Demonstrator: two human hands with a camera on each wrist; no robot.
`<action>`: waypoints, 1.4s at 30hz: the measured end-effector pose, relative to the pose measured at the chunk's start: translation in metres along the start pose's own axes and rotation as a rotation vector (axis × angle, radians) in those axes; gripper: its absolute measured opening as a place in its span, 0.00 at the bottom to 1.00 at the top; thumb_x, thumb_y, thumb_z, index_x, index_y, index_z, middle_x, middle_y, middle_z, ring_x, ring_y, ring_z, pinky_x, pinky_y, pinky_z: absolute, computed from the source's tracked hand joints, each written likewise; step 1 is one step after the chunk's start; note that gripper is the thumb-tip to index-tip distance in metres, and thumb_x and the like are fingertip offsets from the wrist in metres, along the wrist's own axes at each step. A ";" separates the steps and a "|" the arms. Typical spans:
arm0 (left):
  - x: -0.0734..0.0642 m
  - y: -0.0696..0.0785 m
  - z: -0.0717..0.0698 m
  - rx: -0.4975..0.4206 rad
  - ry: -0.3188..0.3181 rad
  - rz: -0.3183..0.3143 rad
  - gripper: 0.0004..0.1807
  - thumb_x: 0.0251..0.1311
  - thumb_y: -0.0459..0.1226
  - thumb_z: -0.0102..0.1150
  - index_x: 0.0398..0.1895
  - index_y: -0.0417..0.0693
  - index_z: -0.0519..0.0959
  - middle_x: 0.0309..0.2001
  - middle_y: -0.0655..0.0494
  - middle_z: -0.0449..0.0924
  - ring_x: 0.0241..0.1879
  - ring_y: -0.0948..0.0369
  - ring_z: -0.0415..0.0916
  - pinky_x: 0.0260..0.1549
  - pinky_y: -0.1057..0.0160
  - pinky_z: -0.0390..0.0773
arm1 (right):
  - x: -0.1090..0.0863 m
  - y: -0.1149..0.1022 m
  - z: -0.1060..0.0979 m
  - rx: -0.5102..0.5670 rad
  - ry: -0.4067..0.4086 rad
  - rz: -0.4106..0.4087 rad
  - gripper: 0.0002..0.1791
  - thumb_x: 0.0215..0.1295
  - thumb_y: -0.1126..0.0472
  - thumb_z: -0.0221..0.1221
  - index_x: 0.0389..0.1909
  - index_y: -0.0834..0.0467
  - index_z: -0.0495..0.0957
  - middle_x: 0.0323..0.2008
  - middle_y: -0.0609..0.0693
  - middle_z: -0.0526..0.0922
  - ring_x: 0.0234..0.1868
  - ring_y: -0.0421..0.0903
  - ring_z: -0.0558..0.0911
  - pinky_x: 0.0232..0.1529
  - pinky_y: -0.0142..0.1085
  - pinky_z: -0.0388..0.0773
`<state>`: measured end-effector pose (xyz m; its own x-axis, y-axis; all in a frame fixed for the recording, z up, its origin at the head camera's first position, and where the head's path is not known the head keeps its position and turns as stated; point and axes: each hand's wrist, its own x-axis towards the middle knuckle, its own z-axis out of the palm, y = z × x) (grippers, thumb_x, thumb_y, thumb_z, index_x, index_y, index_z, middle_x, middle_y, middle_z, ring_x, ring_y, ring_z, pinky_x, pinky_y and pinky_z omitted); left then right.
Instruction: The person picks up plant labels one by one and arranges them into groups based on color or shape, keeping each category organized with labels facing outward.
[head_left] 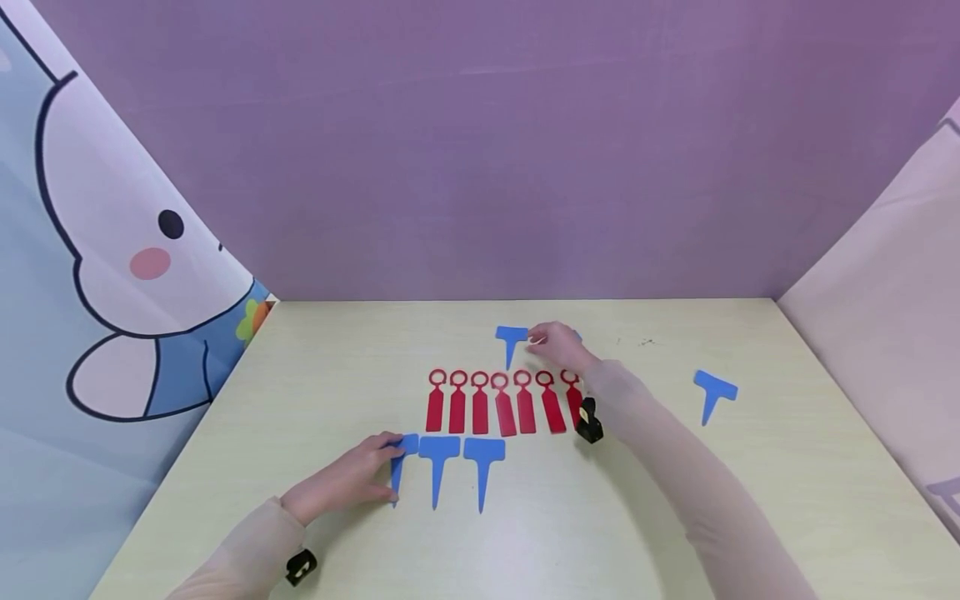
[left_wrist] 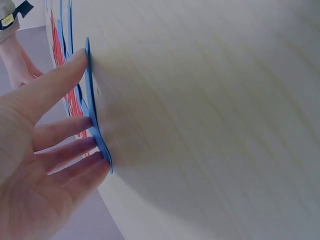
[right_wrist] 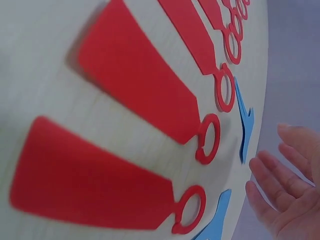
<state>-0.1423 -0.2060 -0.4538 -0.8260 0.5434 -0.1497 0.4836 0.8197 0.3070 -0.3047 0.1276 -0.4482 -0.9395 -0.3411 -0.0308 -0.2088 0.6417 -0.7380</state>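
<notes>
My left hand (head_left: 351, 473) touches the leftmost blue T-shaped plant label (head_left: 397, 467) of the front row. In the left wrist view its thumb rests at one end of that label (left_wrist: 91, 95) and fairly straight fingers at the other. Two more blue labels, a middle one (head_left: 439, 450) and a right one (head_left: 484, 454), lie beside it. Over the back of the table, my right hand (head_left: 561, 346) has loosely bent fingers and holds nothing visible. It is close to a blue label (head_left: 512, 337); another (head_left: 577, 335) is mostly hidden behind it.
Several red tags with ring ends (head_left: 480, 408) form a row between the blue labels; my right sleeve partly covers the rightmost. A separate blue label (head_left: 715, 387) lies tilted on the right of the pale table (head_left: 600, 533). A purple wall (head_left: 495, 167) rises behind the table.
</notes>
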 end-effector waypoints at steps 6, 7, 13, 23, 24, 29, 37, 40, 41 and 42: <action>0.001 0.001 0.000 0.003 -0.005 0.002 0.34 0.41 0.43 0.68 0.51 0.31 0.71 0.57 0.39 0.64 0.56 0.45 0.63 0.52 0.52 0.67 | 0.007 0.000 0.003 0.032 -0.002 0.042 0.22 0.59 0.61 0.56 0.54 0.66 0.69 0.52 0.60 0.72 0.52 0.55 0.72 0.49 0.43 0.72; 0.001 0.001 0.000 0.003 -0.007 -0.002 0.35 0.41 0.43 0.68 0.51 0.31 0.71 0.57 0.39 0.64 0.56 0.45 0.63 0.52 0.52 0.67 | 0.007 -0.001 0.003 0.036 -0.004 0.052 0.23 0.59 0.61 0.56 0.54 0.66 0.69 0.53 0.60 0.71 0.53 0.55 0.70 0.50 0.44 0.71; 0.001 0.002 -0.001 0.001 -0.009 0.004 0.35 0.41 0.43 0.68 0.51 0.30 0.71 0.56 0.39 0.65 0.55 0.46 0.64 0.51 0.53 0.67 | 0.014 -0.001 0.007 0.059 -0.020 0.077 0.26 0.58 0.60 0.56 0.57 0.65 0.66 0.57 0.60 0.67 0.57 0.56 0.67 0.54 0.47 0.67; 0.001 0.004 -0.002 -0.018 -0.002 0.012 0.34 0.41 0.43 0.68 0.50 0.30 0.71 0.56 0.38 0.64 0.55 0.45 0.64 0.51 0.52 0.68 | 0.023 0.001 0.013 -0.025 -0.037 0.075 0.31 0.56 0.59 0.59 0.59 0.65 0.63 0.59 0.60 0.65 0.57 0.55 0.67 0.57 0.46 0.64; 0.001 0.004 -0.002 -0.019 -0.002 0.010 0.34 0.41 0.42 0.68 0.50 0.30 0.71 0.56 0.38 0.64 0.55 0.45 0.64 0.51 0.52 0.68 | 0.023 0.001 0.014 -0.024 -0.041 0.084 0.31 0.56 0.59 0.59 0.59 0.65 0.63 0.59 0.60 0.65 0.58 0.55 0.66 0.57 0.46 0.63; 0.000 0.005 -0.002 -0.022 0.000 0.007 0.34 0.41 0.42 0.68 0.50 0.30 0.71 0.56 0.38 0.64 0.55 0.45 0.64 0.51 0.52 0.68 | 0.027 -0.002 0.016 -0.029 -0.059 0.105 0.33 0.56 0.59 0.59 0.61 0.65 0.60 0.61 0.60 0.63 0.60 0.55 0.64 0.58 0.46 0.63; 0.001 0.005 -0.003 -0.020 -0.005 -0.005 0.34 0.41 0.42 0.68 0.51 0.30 0.71 0.56 0.39 0.64 0.55 0.45 0.63 0.51 0.52 0.68 | 0.036 -0.002 0.020 -0.077 -0.068 0.113 0.35 0.56 0.57 0.60 0.62 0.66 0.59 0.59 0.61 0.64 0.58 0.55 0.66 0.57 0.45 0.64; 0.002 0.006 -0.003 -0.021 -0.006 -0.006 0.34 0.41 0.42 0.68 0.51 0.30 0.71 0.56 0.39 0.65 0.55 0.45 0.63 0.51 0.52 0.68 | 0.037 -0.001 0.021 -0.098 -0.079 0.107 0.36 0.55 0.57 0.60 0.62 0.66 0.58 0.59 0.62 0.63 0.58 0.56 0.65 0.58 0.45 0.63; 0.002 0.006 -0.003 -0.022 -0.006 -0.007 0.34 0.41 0.42 0.68 0.51 0.30 0.71 0.56 0.39 0.65 0.55 0.45 0.63 0.51 0.52 0.68 | 0.037 0.000 0.021 -0.107 -0.082 0.106 0.36 0.55 0.57 0.60 0.62 0.66 0.57 0.59 0.63 0.62 0.58 0.56 0.65 0.58 0.45 0.63; 0.002 0.006 -0.003 -0.024 -0.006 -0.009 0.34 0.41 0.42 0.68 0.51 0.30 0.71 0.56 0.39 0.65 0.55 0.45 0.63 0.51 0.52 0.68 | 0.036 0.000 0.021 -0.111 -0.083 0.107 0.36 0.55 0.57 0.60 0.62 0.66 0.57 0.59 0.63 0.61 0.57 0.56 0.64 0.58 0.45 0.63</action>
<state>-0.1420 -0.2003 -0.4495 -0.8284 0.5373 -0.1580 0.4693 0.8199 0.3279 -0.3334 0.1009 -0.4631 -0.9332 -0.3198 -0.1641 -0.1423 0.7479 -0.6484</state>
